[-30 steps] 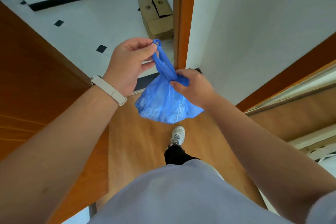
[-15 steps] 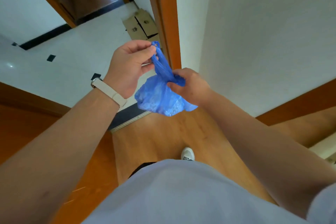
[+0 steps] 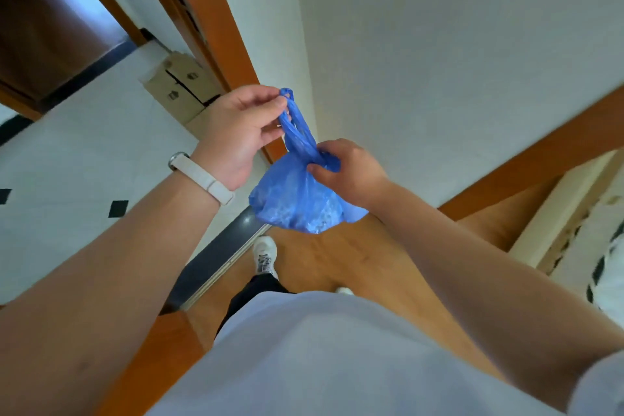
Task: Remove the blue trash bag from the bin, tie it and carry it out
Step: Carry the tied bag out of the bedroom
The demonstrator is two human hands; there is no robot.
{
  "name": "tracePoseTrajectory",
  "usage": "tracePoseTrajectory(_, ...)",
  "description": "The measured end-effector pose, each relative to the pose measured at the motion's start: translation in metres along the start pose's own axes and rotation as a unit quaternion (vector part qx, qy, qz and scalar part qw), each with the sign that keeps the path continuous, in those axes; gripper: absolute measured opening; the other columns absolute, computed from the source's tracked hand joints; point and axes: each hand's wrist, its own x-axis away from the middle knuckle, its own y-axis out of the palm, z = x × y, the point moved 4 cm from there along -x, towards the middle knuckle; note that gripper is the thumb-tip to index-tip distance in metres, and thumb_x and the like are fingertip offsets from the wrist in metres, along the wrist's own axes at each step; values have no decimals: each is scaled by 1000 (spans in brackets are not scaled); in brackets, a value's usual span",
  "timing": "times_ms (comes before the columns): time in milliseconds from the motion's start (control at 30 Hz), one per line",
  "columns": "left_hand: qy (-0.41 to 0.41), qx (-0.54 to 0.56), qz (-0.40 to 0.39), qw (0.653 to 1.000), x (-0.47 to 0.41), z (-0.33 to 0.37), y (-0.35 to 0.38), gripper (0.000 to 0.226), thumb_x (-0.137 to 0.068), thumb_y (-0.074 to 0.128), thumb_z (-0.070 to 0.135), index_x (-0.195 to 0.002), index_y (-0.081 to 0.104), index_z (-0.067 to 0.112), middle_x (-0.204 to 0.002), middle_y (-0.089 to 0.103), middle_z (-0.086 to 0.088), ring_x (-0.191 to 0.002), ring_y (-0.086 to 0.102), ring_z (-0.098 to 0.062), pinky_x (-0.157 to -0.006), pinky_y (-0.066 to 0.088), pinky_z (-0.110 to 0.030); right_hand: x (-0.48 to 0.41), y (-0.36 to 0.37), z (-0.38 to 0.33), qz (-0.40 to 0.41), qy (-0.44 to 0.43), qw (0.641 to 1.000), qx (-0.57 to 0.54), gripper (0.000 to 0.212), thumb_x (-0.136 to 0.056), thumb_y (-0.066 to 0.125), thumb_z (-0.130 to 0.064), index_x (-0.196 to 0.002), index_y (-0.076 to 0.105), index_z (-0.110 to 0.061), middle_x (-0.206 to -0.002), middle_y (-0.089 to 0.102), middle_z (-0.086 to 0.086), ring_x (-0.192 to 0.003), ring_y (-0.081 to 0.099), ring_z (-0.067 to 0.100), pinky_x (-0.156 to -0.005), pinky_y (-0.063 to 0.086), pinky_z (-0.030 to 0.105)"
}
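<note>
The blue trash bag (image 3: 297, 199) hangs in front of my chest, small, full and rounded, with its top drawn into thin twisted handles. My left hand (image 3: 236, 132) pinches the upper end of the handles between thumb and fingers. My right hand (image 3: 347, 169) grips the bag's gathered neck just above the bulge. The bin is out of view.
A wooden door frame (image 3: 216, 30) stands just ahead, with a white wall (image 3: 439, 61) to its right. Beyond the dark threshold strip (image 3: 216, 257) lies white tiled floor (image 3: 84, 159) with a cardboard box (image 3: 182, 84) against the frame. My white shoe (image 3: 265, 255) is at the threshold.
I have walked forward over the wooden floor to the doorway threshold. Both hands keep the same hold on the bag, and the view has tilted to the right.
</note>
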Motion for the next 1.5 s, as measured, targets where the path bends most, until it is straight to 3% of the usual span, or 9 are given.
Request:
tracePoseTrajectory(233, -15, -3, -131, 991, -64, 4, 4, 13, -88, 61, 6, -83, 66, 17, -78, 68, -2, -75, 65, -13, -75, 54, -29, -27, -3, 4, 82, 96, 992, 17, 28, -85, 62, -34, -112, 63, -27, -104, 61, -1, -88, 55, 17, -80, 45, 32)
tracePoseTrajectory(433, 45, -64, -213, 974, -109, 9, -19, 12, -89, 59, 3, -85, 64, 13, -81, 66, -9, -80, 63, -20, -84, 55, -42, -65, 19, -14, 119, 157, 980, 29, 26, -84, 63, -34, -110, 62, -27, -94, 53, -6, -83, 53, 18, -76, 43, 31)
tracePoseTrajectory(567, 25, -64, -259, 963, -143, 7, -37, 13, -89, 59, 3, -85, 63, 14, -81, 66, -6, -79, 63, -18, -85, 55, -44, -88, 36, -26, 120, 192, 973, 47, 29, -85, 63, -34, -112, 62, -25, -101, 58, 1, -89, 56, 22, -80, 46, 36)
tracePoseTrajectory(1033, -14, -99, -332, 938, -179, -29, -29, 10, -89, 60, 4, -87, 65, 14, -81, 69, -4, -79, 67, -15, -82, 58, -38, -95, 69, -10, 130, 272, 949, 95, 25, -87, 56, -39, -106, 56, -23, -94, 50, -5, -82, 53, 21, -71, 47, 35)
tracePoseTrajectory(1267, -24, -161, -348, 923, -194, -76, -9, 11, -88, 62, 6, -86, 65, 17, -94, 70, -16, -87, 68, -25, -85, 57, -42, -85, 75, 25, 115, 288, 948, 75, 45, -86, 60, -35, -128, 52, -20, -124, 56, 5, -109, 56, 28, -83, 43, 34)
tracePoseTrajectory(1500, -57, -243, -343, 906, -220, -174, 9, 8, -84, 66, 9, -85, 65, 17, -91, 69, -13, -84, 65, -20, -85, 56, -43, -75, 93, 79, 89, 282, 945, 139, 46, -87, 57, -36, -129, 53, -16, -132, 54, 9, -115, 53, 34, -89, 45, 41)
